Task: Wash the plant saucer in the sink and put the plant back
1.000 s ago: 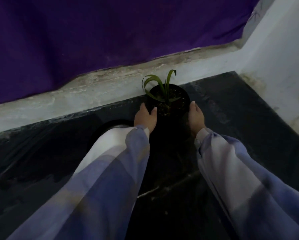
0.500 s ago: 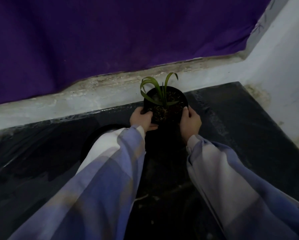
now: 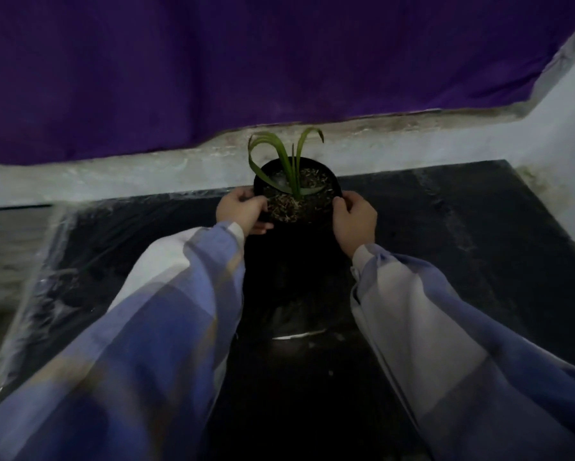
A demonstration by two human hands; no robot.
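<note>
A black plant pot (image 3: 297,194) with a few narrow green leaves (image 3: 287,158) is seen at the centre of the frame, gripped at its rim from both sides. The left hand (image 3: 243,211) is curled around the pot's left edge, thumb over the rim; the right hand (image 3: 354,221) is closed on the right edge likewise. The soil surface is speckled with pale bits. Whether the pot is lifted or resting cannot be told. A dark countertop (image 3: 462,227) is spread beneath. Behind it, a pale ledge (image 3: 146,174) is crossed by a purple cloth (image 3: 246,61) filling the upper frame.
</note>
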